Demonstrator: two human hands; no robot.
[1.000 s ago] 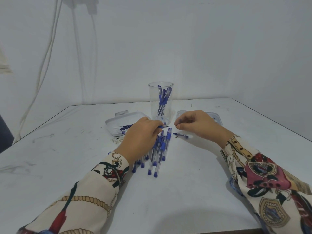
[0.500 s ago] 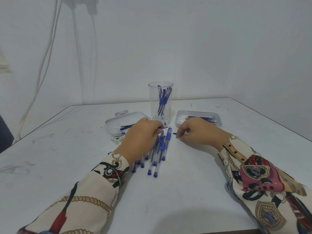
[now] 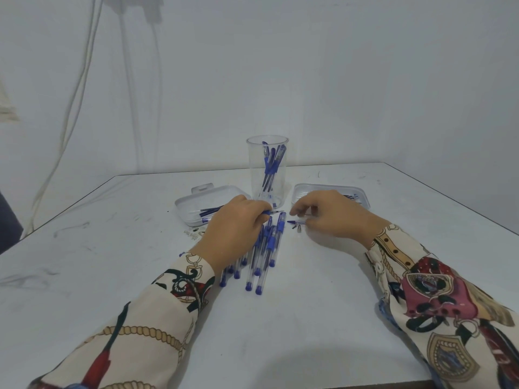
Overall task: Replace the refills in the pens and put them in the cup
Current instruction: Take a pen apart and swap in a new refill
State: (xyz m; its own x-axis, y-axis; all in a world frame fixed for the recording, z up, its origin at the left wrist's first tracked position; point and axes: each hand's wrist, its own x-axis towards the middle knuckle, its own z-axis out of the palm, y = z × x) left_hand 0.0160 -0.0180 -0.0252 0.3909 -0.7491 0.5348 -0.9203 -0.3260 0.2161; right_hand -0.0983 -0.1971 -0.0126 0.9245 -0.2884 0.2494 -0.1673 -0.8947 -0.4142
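Left hand (image 3: 236,226) gripping a pen (image 3: 271,212) over the pile of pens (image 3: 264,248); right hand (image 3: 331,214) loosely curled by a small cap (image 3: 295,222) and metal tip (image 3: 299,228), holding nothing visible. Mid-refill, likely. Next: reassemble, then drop into the far cup (image 3: 267,169).

Clear glossy plastic cup (image 3: 267,175) & pens (image 3: 262,256); matt scuffed white table (image 3: 280,318); printed cloth sleeves (image 3: 157,318).

Soft, even, bluish indoor light; faint shadows beneath the sleeves, slight wide-angle bowing at frame edges, mild overall softness.
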